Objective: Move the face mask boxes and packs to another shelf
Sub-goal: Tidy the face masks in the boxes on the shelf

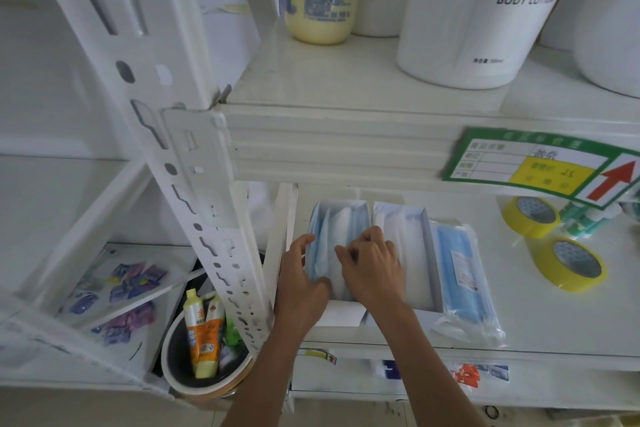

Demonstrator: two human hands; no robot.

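Presently, left hand (302, 279): curled around left side of open mask box (341, 215).
Right hand (374, 267): fingers curled, pinching blue masks (320, 253) inside.

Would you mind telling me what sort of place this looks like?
Probably a stockroom or shop storeroom: white metal shelving, a green stock label on the shelf edge, and body lotion bottles stored above open face mask boxes.

Two open white mask boxes sitting side by side on middle shelf. Left box (341, 218) showing blue and white masks standing on edge; both hands partly covering it. Right box (412, 246) touching it, holding white masks. Clear-wrapped blue mask pack (465, 281) lying flat against right box's right side.
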